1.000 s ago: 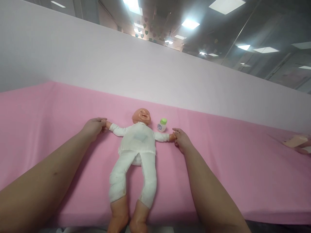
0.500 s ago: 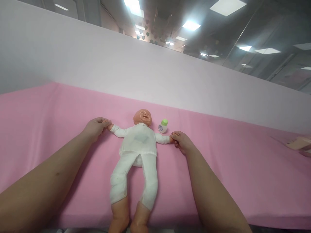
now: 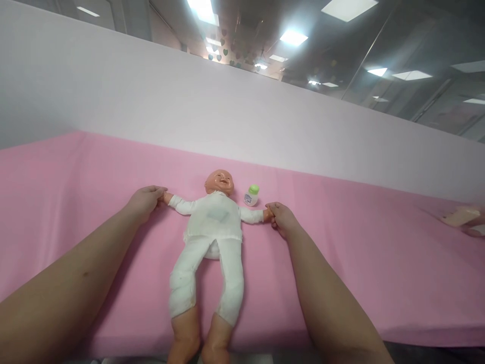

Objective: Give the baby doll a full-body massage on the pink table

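A baby doll (image 3: 215, 217) in white cloth wrappings lies on its back on the pink sheet (image 3: 341, 253), head away from me, both arms stretched out sideways. My left hand (image 3: 146, 202) is closed on the doll's hand at the left. On the other side, my right hand (image 3: 282, 218) pinches the doll's opposite hand. The doll's bare feet reach the near edge of the surface. Just above its arm on the right stands a small bottle (image 3: 250, 196) with a green cap and a printed label, touched by neither hand.
Behind the pink surface rises a white wall panel (image 3: 227, 121), with glass above it reflecting ceiling lights. At the far right edge lies a blurred beige object (image 3: 460, 216), beside what looks like part of another person's hand.
The view has shifted slightly. My left hand and the doll's arm in it sit a little farther outward, that arm looking straighter. Both grips stay the same.
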Available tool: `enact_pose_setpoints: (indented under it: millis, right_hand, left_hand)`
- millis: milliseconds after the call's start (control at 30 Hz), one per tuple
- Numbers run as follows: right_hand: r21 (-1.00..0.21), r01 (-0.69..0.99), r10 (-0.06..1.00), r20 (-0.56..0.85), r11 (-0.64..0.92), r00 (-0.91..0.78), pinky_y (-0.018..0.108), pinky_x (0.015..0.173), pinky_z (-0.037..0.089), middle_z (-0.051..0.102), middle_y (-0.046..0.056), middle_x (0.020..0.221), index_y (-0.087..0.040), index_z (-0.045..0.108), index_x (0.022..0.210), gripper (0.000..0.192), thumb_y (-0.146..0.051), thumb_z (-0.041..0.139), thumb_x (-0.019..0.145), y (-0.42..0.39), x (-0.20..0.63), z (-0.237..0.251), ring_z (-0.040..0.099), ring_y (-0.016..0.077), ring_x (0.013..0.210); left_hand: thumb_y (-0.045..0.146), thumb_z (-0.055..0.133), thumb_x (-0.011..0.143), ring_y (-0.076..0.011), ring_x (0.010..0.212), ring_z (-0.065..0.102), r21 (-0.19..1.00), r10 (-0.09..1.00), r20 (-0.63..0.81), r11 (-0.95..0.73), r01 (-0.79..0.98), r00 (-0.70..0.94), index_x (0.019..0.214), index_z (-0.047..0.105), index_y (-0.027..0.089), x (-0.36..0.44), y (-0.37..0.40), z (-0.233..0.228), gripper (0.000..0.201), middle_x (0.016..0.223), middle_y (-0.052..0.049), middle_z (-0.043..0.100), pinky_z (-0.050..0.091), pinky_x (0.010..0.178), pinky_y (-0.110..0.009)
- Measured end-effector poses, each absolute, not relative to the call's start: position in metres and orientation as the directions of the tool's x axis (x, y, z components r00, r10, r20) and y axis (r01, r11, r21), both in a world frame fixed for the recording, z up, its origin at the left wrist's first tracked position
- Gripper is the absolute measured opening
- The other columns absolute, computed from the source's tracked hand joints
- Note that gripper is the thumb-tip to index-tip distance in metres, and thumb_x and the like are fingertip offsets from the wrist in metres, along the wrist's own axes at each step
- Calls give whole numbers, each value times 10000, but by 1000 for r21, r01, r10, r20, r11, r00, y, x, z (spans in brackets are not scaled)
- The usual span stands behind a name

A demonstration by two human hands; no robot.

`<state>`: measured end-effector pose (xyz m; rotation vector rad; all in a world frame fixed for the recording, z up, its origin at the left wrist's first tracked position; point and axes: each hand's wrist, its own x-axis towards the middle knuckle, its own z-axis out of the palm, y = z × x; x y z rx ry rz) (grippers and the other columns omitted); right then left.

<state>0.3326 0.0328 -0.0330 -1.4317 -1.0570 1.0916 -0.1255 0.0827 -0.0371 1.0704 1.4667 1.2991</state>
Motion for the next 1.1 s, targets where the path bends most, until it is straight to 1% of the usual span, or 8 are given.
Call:
enact_pose_setpoints:
  millis: [167,267,367,533,700,833,967,1100]
  right_hand:
    - [-994,-9,978,-108,-108,177,218,418,370,564,1,666,-206,621,983,179,-291,671,833,31,336,-31,456,107,505]
    - [-993,-49,984,-111,-105,140,252,493,472,595,23,729,-205,624,985,180,-251,679,820,30,337,-29,518,125,569]
    - [-992,-64,988,-112,-105,105,269,540,510,611,29,762,-205,627,985,212,-236,716,795,28,338,-27,545,129,597]
    - [-993,-36,991,-112,-110,73,235,466,430,590,-7,688,-197,610,945,308,-246,805,711,25,337,-26,504,110,535]
    - [-990,97,991,-91,-101,96,203,399,299,503,-61,566,-213,540,810,339,-383,816,708,26,331,-27,407,84,442]
    - [-983,150,990,-94,-110,109,206,370,212,425,-83,487,-230,486,735,409,-502,792,741,28,327,-27,317,73,383]
    - [-977,166,987,-116,-134,113,216,359,183,374,-82,428,-224,503,701,441,-601,705,808,28,328,-27,275,74,352]
    - [-985,104,979,-120,-139,168,208,359,181,412,-69,450,-200,588,770,327,-505,657,866,30,329,-29,288,72,352]
  left_hand:
    - [251,714,616,-143,543,522,995,971,-98,98,-11,-219,1004,720,147,-127,84,-38,402,680,-30,618,402,491,-260]
    - [269,743,599,-136,545,519,996,975,-87,86,-16,-205,1035,711,149,-128,85,-39,453,690,-24,620,398,491,-254]
    - [311,771,594,-124,544,510,998,979,-57,59,8,-196,1031,715,149,-128,85,-39,469,704,-23,623,392,482,-243]
    - [364,786,606,-121,545,503,996,981,-20,36,80,-194,950,724,160,-126,80,-36,404,676,-12,610,387,471,-232]
    - [386,785,641,-117,518,482,996,978,-14,32,81,-207,822,692,173,-121,73,-29,294,632,-8,588,370,451,-228]
    - [447,781,677,-123,500,468,996,974,-32,51,79,-223,757,683,167,-118,71,-25,307,596,-19,575,360,436,-236]
    - [516,740,727,-137,507,482,992,968,-32,62,114,-248,818,728,162,-121,75,-30,366,605,-32,590,366,435,-246]
    - [482,738,716,-145,523,517,989,961,-45,82,126,-273,922,750,160,-125,81,-37,382,658,-37,632,408,467,-255]
